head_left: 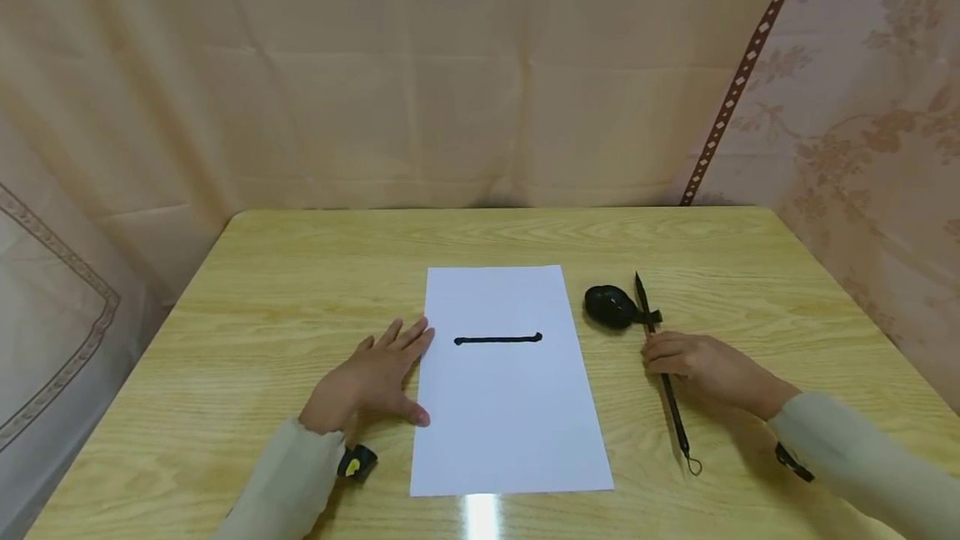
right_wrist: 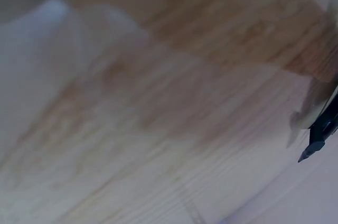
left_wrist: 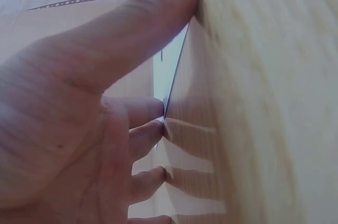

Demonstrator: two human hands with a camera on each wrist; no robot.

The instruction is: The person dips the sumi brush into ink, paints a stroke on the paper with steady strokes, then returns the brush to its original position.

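Observation:
A white sheet of paper [head_left: 510, 423] lies on the table, bearing one black horizontal stroke [head_left: 498, 339]. My left hand [head_left: 375, 382] rests at the paper's left edge with fingers spread; in the left wrist view its thumb [left_wrist: 132, 28] and fingertips touch down along that edge. To the right of the paper, my right hand [head_left: 697, 365] pinches the dark handle of a writing brush [head_left: 675, 415]. The brush's pointed tip faces the far side, and its shaft crosses the stem of a glossy black rounded ink dish [head_left: 609, 307]. In the right wrist view a dark pointed piece [right_wrist: 319, 134] shows at the right edge.
The wood-grain table [head_left: 300, 273] reaches back to a beige curtain [head_left: 450, 90]. A patterned cloth [head_left: 885, 148] hangs at the right side. Dark wrist devices show below both sleeves, with the left one [head_left: 357, 463] near the paper's lower left.

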